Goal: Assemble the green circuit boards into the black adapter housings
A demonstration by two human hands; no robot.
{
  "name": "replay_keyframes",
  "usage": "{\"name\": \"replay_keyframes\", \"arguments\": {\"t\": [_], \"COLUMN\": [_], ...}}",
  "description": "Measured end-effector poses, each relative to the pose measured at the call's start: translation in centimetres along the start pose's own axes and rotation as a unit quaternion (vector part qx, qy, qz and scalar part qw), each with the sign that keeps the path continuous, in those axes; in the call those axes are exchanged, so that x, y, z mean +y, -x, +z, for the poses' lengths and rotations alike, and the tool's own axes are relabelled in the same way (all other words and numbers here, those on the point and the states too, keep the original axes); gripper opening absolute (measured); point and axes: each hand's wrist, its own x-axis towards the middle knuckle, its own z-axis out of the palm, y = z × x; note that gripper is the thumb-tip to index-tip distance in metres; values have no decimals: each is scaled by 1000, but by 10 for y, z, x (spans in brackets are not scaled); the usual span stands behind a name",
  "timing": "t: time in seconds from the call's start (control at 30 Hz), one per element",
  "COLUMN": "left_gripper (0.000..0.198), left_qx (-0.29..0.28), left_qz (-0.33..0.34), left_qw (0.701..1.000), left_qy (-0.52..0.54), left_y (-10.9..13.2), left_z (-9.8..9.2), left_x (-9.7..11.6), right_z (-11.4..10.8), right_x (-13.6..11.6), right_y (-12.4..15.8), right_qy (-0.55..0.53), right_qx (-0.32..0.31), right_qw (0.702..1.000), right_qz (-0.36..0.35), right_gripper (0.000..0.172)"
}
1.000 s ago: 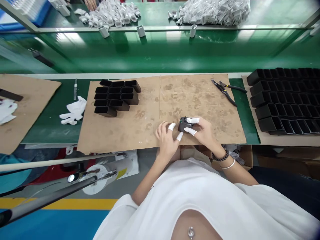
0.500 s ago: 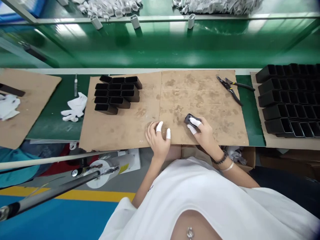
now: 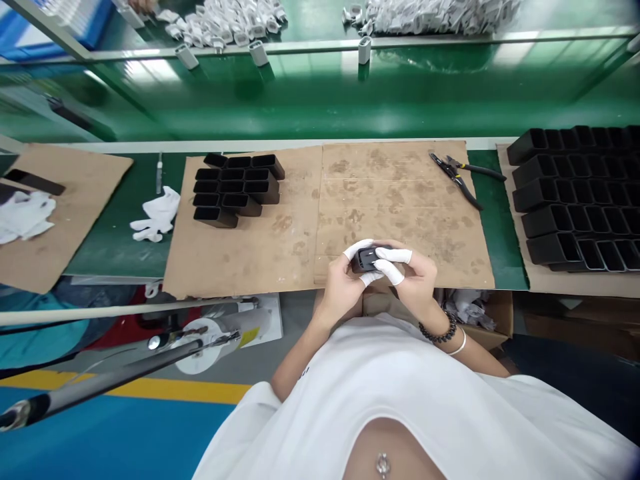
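Observation:
A small black rectangular casing [image 3: 369, 257] is held between both hands just above the near edge of the cardboard sheet [image 3: 400, 193]. My left hand [image 3: 343, 283] grips its left end, with white finger cots on thumb and forefinger. My right hand [image 3: 413, 273] closes on its right side, also in white finger cots, with a dark bead bracelet at the wrist. A stack of black open-ended casings [image 3: 235, 187] stands on the cardboard at the left, well away from both hands.
Rows of black casings [image 3: 575, 193] fill the right side. Black pliers [image 3: 457, 177] lie at the far right of the cardboard. White gloves [image 3: 155, 213] rest on the green bench. Heaps of white parts [image 3: 440, 13] lie beyond the green conveyor. A cardboard box [image 3: 475, 310] sits below the bench edge.
My left hand moved right from the cardboard and joined my right hand on the black casing, which was lifted toward the near edge.

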Motion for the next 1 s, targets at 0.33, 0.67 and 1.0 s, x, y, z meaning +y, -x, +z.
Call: {"name": "replay_keyframes", "arguments": {"t": [0.33,0.67,1.0], "left_gripper": [40,30,38], "left_qx": [47,-23,101], "left_qz": [16,32,28], "left_qw": [998,971,965], "left_qy": [-40,-236,-241], "left_y": [2,-17,-1], "left_z": [8,-11,-71], "left_x": [1,-18,-34], "right_z": [1,-3,-2], "right_x": [0,45,40], "right_y": [-5,-6,-12], "right_qy": [89,127,228], "right_qx": [9,-205,-153], "right_qw": [994,969,960], "right_qz": [-66,-56,-51], "right_gripper": [13,21,13]}}
